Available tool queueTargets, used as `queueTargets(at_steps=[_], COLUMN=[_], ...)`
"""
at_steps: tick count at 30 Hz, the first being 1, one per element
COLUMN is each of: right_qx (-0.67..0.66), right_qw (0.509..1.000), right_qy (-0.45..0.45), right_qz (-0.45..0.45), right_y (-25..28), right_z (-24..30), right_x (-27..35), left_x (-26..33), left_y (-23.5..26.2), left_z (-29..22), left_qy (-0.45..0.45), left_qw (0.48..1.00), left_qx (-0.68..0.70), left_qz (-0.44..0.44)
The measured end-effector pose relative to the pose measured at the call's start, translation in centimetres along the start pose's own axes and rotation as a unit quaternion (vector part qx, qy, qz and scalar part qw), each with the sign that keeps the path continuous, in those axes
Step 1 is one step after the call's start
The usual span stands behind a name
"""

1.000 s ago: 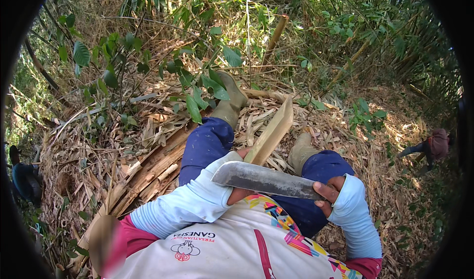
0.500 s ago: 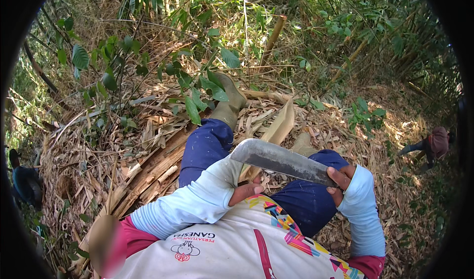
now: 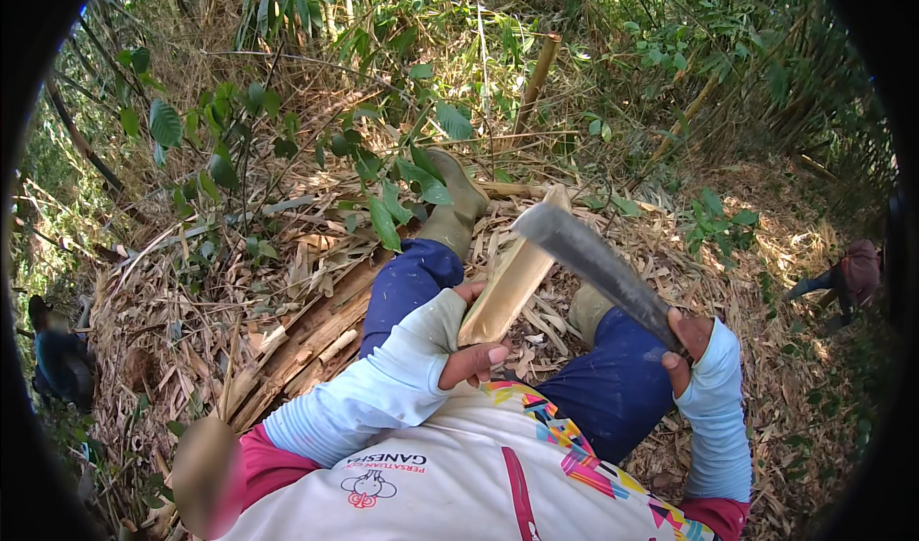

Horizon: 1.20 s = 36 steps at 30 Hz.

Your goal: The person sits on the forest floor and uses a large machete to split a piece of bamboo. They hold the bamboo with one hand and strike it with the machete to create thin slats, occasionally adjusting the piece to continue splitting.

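Note:
A pale split length of bamboo [image 3: 504, 297] slants up and away in front of my body. My left hand [image 3: 471, 361], in a light blue sleeve, is closed round its near end, the thumb on the right side and a finger showing on the left. In my right hand [image 3: 687, 338] is a machete [image 3: 603, 265], gripped by its handle, which the fingers mostly hide. Its dark, slightly blurred blade points up and to the left. The tip overlaps the bamboo's right edge in the picture; I cannot tell whether they touch.
My legs in blue trousers spread around the work, a boot [image 3: 455, 201] beyond. Split brown wood [image 3: 311, 349] lies to the left on dry leaf litter. A leafy sapling [image 3: 383, 196] stands ahead. Other people are at far left [image 3: 62, 354] and far right [image 3: 855, 278].
The machete has swung right, its blade now tilted more steeply. The bamboo has shifted left and toward me, and the left hand's thumb and finger show more clearly around it.

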State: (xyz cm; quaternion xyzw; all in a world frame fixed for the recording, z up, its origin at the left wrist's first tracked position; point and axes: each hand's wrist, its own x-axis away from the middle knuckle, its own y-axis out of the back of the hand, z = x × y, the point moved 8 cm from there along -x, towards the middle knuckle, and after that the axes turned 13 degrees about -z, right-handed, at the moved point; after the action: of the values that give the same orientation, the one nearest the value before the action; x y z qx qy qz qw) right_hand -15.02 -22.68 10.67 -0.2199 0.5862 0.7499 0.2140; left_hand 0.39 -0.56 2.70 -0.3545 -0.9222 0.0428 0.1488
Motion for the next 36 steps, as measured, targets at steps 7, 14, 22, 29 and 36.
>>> queueTargets(at_steps=[7, 14, 22, 29, 36], right_qx=[0.002, 0.013, 0.026, 0.008, 0.003], right_qw=[0.995, 0.994, 0.999, 0.994, 1.000], right_qy=[0.058, 0.074, 0.036, -0.096, -0.010], right_qz=[0.084, 0.083, 0.018, -0.043, -0.011], right_y=[-2.5, -2.5, -1.0, 0.4, -0.4], right_z=[3.0, 3.4, 1.5, -1.6, 1.1], right_x=[0.9, 0.5, -0.4, -0.1, 0.4], left_x=[-0.2, 0.0, 0.1, 0.3, 0.0], left_y=[1.1, 1.1, -0.1, 0.4, 1.1], left_z=[1.8, 2.0, 0.6, 1.0, 1.1], left_qy=[-0.013, -0.014, 0.004, 0.017, -0.023], left_qw=[0.999, 0.999, 1.000, 0.999, 0.996], left_qx=[-0.007, -0.021, -0.004, 0.009, 0.086], left_qz=[-0.048, -0.035, 0.007, 0.028, 0.006])
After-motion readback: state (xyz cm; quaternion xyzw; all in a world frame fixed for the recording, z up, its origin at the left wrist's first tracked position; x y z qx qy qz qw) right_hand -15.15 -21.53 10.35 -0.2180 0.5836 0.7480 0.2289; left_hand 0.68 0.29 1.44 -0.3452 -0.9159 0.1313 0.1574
